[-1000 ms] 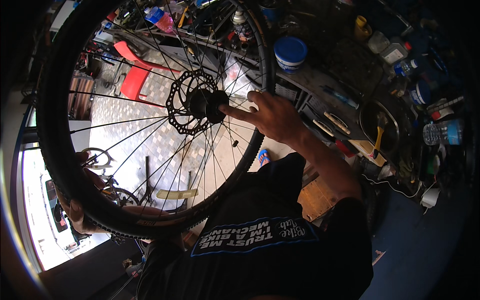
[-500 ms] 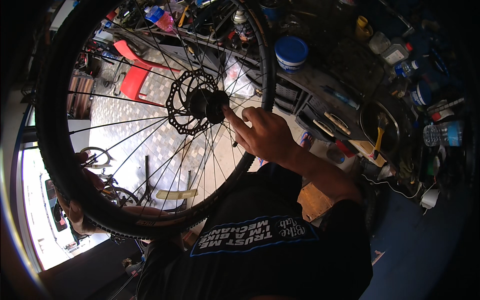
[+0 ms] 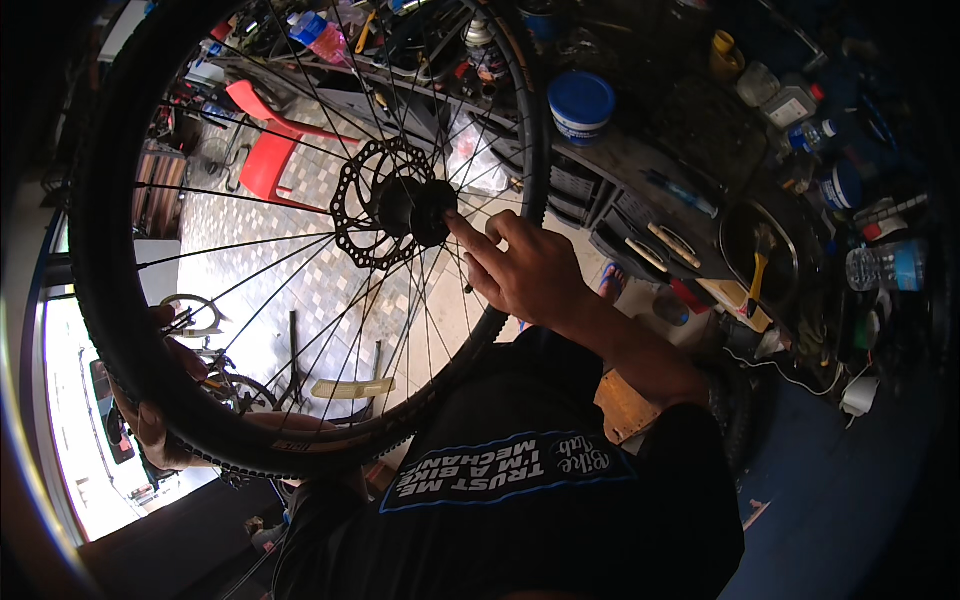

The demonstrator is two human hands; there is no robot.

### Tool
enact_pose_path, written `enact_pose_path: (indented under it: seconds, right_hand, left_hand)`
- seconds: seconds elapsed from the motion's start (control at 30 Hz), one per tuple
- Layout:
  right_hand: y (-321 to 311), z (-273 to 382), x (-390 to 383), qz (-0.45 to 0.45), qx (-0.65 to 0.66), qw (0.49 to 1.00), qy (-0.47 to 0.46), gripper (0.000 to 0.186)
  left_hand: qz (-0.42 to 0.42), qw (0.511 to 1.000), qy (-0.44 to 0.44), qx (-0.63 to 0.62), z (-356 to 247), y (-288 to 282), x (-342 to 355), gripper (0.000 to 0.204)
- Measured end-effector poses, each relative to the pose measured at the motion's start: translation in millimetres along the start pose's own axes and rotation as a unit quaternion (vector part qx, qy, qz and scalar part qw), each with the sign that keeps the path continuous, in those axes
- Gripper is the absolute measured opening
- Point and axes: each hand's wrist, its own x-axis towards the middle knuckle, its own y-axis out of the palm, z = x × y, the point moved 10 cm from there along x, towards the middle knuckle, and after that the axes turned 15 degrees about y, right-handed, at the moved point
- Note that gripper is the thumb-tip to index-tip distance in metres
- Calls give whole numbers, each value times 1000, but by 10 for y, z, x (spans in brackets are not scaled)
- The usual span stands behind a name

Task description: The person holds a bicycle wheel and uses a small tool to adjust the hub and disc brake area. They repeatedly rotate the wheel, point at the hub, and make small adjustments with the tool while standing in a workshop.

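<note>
Raised in front of me is a bicycle wheel (image 3: 318, 456) with a black knobbly tyre and thin black spokes. My left hand (image 3: 153, 432) is wrapped round the tyre and rim at the lower left, its fingertips showing on the inner side. At the wheel's centre sits a black hub (image 3: 410, 208), with a perforated disc brake rotor (image 3: 349, 222) behind it. My right hand (image 3: 532, 268) comes in from the right, its index finger stretched out to the hub's near end and the other fingers bent. Nothing is held in it.
A cluttered workbench (image 3: 640, 165) runs along the right, bearing a blue-lidded tub (image 3: 581, 105), bottles, and a round pan (image 3: 735, 235) with a yellow-handled brush (image 3: 760, 275). Beyond the spokes stand a red chair (image 3: 268, 165) and a bicycle (image 3: 240, 388) on the tiled floor.
My right hand and forearm have shifted very slightly, the index finger still at the hub. The wheel and my left hand look almost unmoved.
</note>
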Motion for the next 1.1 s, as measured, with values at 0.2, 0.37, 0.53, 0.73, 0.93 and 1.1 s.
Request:
enact_pose_path:
  seconds: [0.2,0.37,0.53,0.73,0.93,1.1]
  right_hand:
    - [-89,-47,18,6,82,995,50,59]
    - [-26,-60,51,-2,-36,999,-26,77]
    - [16,-102,53,14,-46,998,-32,76]
    - [34,-162,58,-2,-59,997,-46,74]
    - [31,-172,99,-5,-76,996,-41,73]
    - [124,-78,22,56,4,997,54,67]
  left_hand:
    - [-32,999,-14,-2,-74,116,6,110]
    - [-11,1000,-11,4,3,26,4,111]
    - [-29,1000,-3,-2,-94,107,32,108]
    - [-8,994,19,-104,-60,122,-13,94]
    - [-25,1000,9,-15,-25,46,0,106]
    - [-5,999,-17,28,53,-67,-30,110]
